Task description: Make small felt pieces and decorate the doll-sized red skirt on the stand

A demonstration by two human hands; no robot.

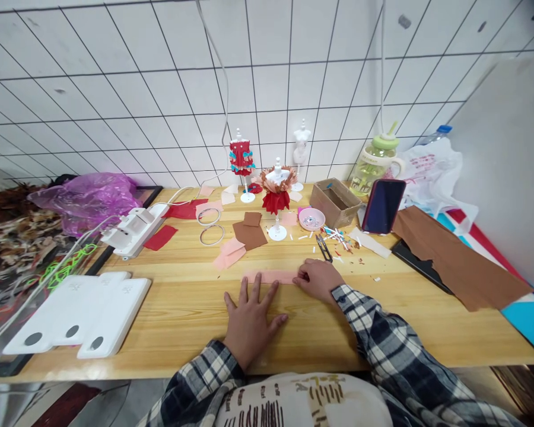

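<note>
A pink strip (276, 276) lies flat across the wooden table in front of me. My left hand (253, 314) is spread, palm down, its fingertips touching the strip's left part. At the strip's right end my right hand (317, 279) is closed, thumb and index finger pinching that end. Just beyond it lie small black thread snips (324, 248). Behind the strip stands a small white dress form (277, 231) wearing a red skirt and brown ruffled collar. Brown pieces (250, 235) and pink pieces (229, 254) lie to its left.
A cardboard box (343, 204), a pink bowl (312, 219), a propped phone (384, 206) and a green-lidded jug (376, 163) stand at the back right. Two more dress forms (241, 155) are near the wall. At left lie a power strip (137, 228) and a white board (78, 314).
</note>
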